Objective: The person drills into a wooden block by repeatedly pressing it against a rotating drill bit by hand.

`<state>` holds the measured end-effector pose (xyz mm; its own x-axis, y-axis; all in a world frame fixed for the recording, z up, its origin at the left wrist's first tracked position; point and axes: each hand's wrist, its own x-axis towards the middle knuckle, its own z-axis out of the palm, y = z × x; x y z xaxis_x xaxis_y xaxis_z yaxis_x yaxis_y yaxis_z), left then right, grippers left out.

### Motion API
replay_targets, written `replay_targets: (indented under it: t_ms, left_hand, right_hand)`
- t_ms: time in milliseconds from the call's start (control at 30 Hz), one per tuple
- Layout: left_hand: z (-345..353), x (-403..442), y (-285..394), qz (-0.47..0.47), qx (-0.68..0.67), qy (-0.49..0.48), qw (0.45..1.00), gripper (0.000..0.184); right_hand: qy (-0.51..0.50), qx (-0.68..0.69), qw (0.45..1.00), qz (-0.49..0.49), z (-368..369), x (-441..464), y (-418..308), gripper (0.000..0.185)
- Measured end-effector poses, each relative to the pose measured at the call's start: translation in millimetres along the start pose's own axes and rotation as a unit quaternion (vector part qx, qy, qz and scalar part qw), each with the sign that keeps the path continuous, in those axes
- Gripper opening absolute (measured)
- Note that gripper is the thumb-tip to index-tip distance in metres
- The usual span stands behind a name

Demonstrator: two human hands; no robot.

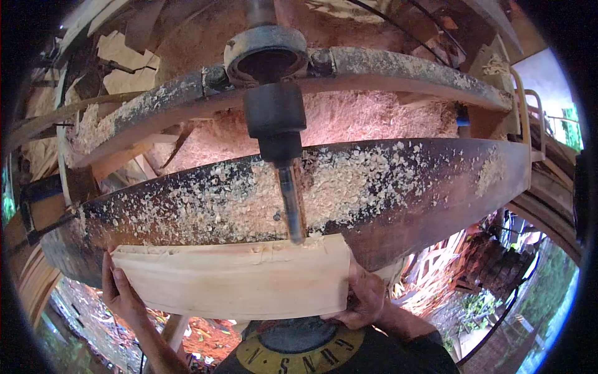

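A pale wooden board [237, 280] lies across the near edge of a dark work table, with small notches cut along its far edge. My left hand [121, 293] grips the board's left end, fingers along the side. At the right end, my right hand [361, 296] is wrapped around the corner, its fingers partly hidden beneath. Above the board hangs a drill chuck [274, 115] holding a long drill bit [290, 202]. The bit's tip reaches down to the board's far edge, right of the middle; whether it touches the wood I cannot tell.
Wood shavings [349, 187] cover much of the dark table [436, 218]. Behind it runs a beam [405, 68] with a round metal collar [266, 53] around the spindle. A sawdust heap [374, 115] lies beyond. Scrap wood [436, 262] is on the ground at right.
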<state>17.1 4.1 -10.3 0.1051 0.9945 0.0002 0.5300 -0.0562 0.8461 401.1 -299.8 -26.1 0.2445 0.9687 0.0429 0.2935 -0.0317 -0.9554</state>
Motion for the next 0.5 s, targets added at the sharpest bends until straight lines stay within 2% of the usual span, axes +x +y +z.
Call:
replay_targets:
  t_ms: [233,367,500]
  left_hand:
    - [0,1,4,-0.005,0.029,0.013,0.999,0.048]
    - [5,1,5,-0.021,-0.011,0.012,1.0,0.047]
    - [9,0,8,-0.024,-0.024,0.015,0.999,0.046]
  right_hand:
    - [-0.014,-0.024,1.0,-0.007,-1,7,-1,0.102]
    - [-0.032,-0.017,0.999,-0.026,-7,13,2,0.106]
    - [-0.049,0.006,0.999,-0.004,-13,13,2,0.109]
